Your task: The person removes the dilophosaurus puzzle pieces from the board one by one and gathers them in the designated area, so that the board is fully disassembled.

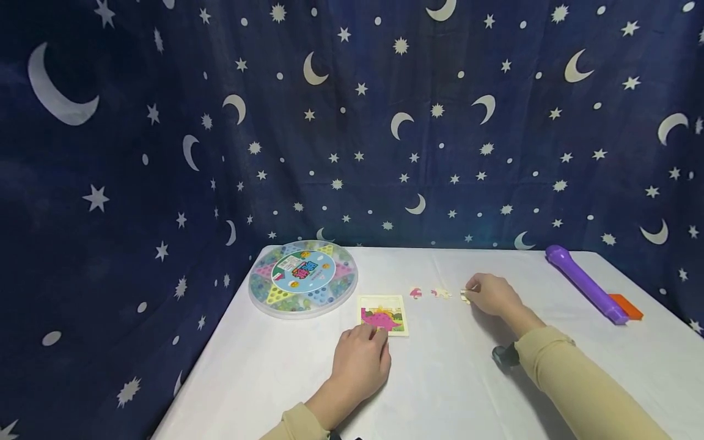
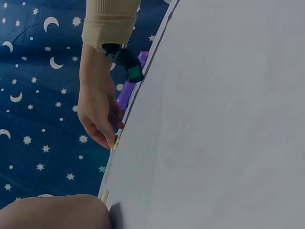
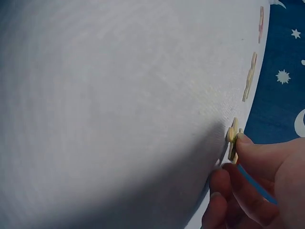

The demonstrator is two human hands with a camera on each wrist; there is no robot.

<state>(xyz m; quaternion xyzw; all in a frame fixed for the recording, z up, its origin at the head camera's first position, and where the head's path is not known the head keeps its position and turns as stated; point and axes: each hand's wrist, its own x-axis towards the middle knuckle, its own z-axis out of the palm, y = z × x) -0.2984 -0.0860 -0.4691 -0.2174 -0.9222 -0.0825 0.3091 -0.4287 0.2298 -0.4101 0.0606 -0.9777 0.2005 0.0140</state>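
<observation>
In the head view a square dinosaur puzzle [image 1: 379, 318] lies in its pale frame on the white table, a pink dinosaur showing in its lower half. My left hand [image 1: 360, 360] rests at the near edge of that frame, fingers loosely bent over it and hiding the edge. To the right, my right hand [image 1: 495, 296] pinches a small puzzle piece [image 3: 233, 143] between thumb and fingers, close to the tabletop. Two loose pieces lie in a row left of it: a pink one [image 1: 415, 293] and a pale one [image 1: 441, 293].
A round Chinese checkers set [image 1: 302, 278] with a clear lid sits at the back left. On the right lie a purple stick-shaped object [image 1: 585, 284] and an orange block [image 1: 627, 307]. A dark blue curtain [image 1: 363, 122] with moons and stars hangs behind the table.
</observation>
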